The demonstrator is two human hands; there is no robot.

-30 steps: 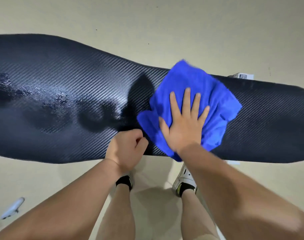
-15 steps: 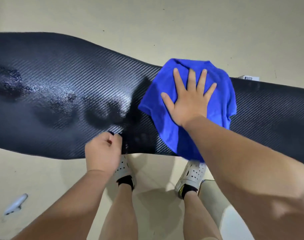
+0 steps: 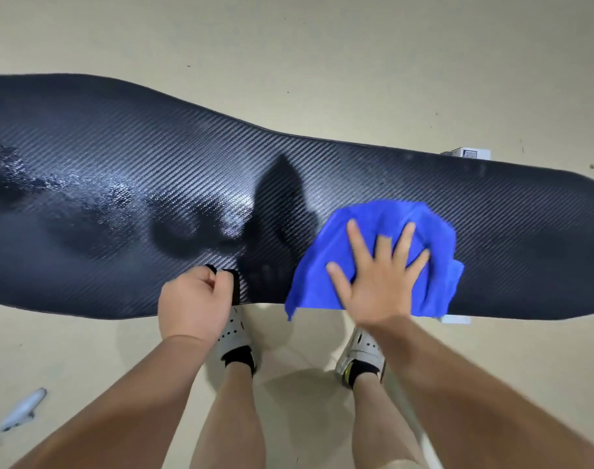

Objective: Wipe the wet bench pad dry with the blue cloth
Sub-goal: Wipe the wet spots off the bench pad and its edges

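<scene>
Your right hand [image 3: 377, 282] has dragged the cloth [image 3: 424, 231] back from the far edge of the pad [image 3: 119, 157] to its near edge, slightly further right. Your left hand [image 3: 194, 299] stays at the near edge. There is one cloth, one pad and two hands. Your right fingers [image 3: 405, 243] are spread flat, pressing the cloth down, and a corner of it hangs over the edge. Your left fingers are curled into a fist holding nothing. A wet sheen [image 3: 86, 198] lies left of centre.

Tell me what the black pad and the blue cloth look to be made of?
Bench pad: likely vinyl or faux leather with a carbon-fibre-style woven pattern, semi-glossy; light glints off its diagonal ribs. Blue cloth: probably microfibre, soft and matte; it bunches in folds under the right hand.
</scene>
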